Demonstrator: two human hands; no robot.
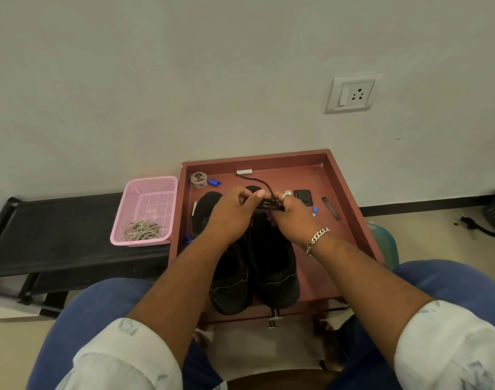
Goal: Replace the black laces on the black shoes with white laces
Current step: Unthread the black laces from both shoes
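Observation:
Two black shoes stand side by side in a reddish-brown tray (341,192), heels toward me: the left shoe (229,285) and the right shoe (277,274). My left hand (232,212) and my right hand (291,215) meet over the right shoe's front, both pinching a folded bundle of black lace (268,205). One loose end of that lace trails off toward the tray's far side. White laces (143,230) lie in a pink basket (153,192) left of the tray.
Small items lie in the tray: a tape roll (199,180), blue caps (214,182), a white bar (244,172), a black clip (303,197), a dark stick (331,208). A black bench (57,235) carries the basket. A wall socket (353,92) is above.

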